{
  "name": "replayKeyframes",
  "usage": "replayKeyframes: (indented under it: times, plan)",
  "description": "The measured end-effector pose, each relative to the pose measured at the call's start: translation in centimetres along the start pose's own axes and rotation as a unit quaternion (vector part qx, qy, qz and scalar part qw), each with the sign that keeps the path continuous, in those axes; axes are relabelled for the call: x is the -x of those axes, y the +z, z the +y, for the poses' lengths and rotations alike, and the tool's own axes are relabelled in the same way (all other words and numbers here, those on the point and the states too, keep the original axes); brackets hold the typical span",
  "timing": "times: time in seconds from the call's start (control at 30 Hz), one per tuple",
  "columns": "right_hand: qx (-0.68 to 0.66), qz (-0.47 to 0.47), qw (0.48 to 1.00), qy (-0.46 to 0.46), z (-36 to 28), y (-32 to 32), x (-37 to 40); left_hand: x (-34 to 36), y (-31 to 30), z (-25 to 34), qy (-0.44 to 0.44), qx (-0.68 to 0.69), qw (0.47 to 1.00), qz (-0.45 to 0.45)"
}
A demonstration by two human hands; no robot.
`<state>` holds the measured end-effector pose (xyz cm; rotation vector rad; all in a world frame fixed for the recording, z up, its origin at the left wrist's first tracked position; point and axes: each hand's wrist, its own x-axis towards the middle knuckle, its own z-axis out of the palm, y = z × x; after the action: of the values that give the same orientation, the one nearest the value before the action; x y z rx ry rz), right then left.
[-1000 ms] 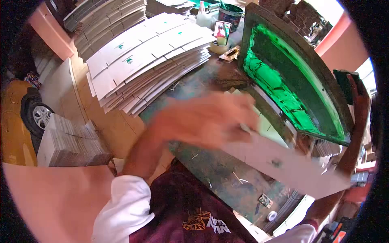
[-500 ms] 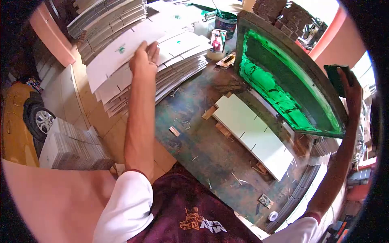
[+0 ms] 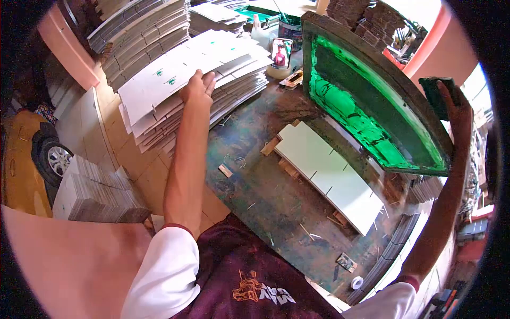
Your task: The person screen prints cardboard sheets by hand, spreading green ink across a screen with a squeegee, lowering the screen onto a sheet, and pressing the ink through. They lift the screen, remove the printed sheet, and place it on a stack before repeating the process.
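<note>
At the upper left, my left hand [image 3: 198,89] is at the near edge of a white cardboard sheet [image 3: 141,87] with small green prints. Its fingers look stretched and apart, and the sheet lies on a stack of similar sheets [image 3: 218,103]. On the far right my right hand [image 3: 459,103] grips a dark squeegee [image 3: 436,95], beside the outer end of a raised screen frame [image 3: 372,50]. Green ink [image 3: 345,109] coats the mesh of the tilted screen. Below it, a blank white cardboard sheet [image 3: 329,173] rests on the stained table [image 3: 255,186].
A phone [image 3: 281,53] leans near the ink bucket [image 3: 290,32] at the back. Tall cardboard stacks [image 3: 143,37] rise at the upper left, with another bundle [image 3: 101,191] on the floor. A tape roll [image 3: 357,283] lies near the table's right edge.
The printed sheet, raised at its near edge before, now lies flatter on the stack. My left hand has moved slightly right and down. The raised screen shows little change apart from a small view shift.
</note>
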<state>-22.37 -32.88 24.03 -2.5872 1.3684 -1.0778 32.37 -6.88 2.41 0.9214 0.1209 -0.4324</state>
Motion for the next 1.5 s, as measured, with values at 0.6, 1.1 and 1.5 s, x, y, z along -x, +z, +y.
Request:
replayKeyframes:
  times: [0.6, 1.1, 1.5]
  plan:
    - [-0.001, -0.009, 1.000, -0.028, 0.7, -0.2, 0.2, 20.8, -4.4, -8.7, -0.029, -0.253, 0.889, -0.380]
    - [-0.050, 0.083, 0.994, -0.041, -7.3, 0.6, 4.2, 10.8, 2.5, -16.1, 0.315, -0.360, 0.803, -0.357]
    - [0.113, 0.124, 0.982, -0.086, -5.9, 0.5, 3.6, 12.6, 1.7, -19.3, 0.248, -0.402, 0.758, -0.449]
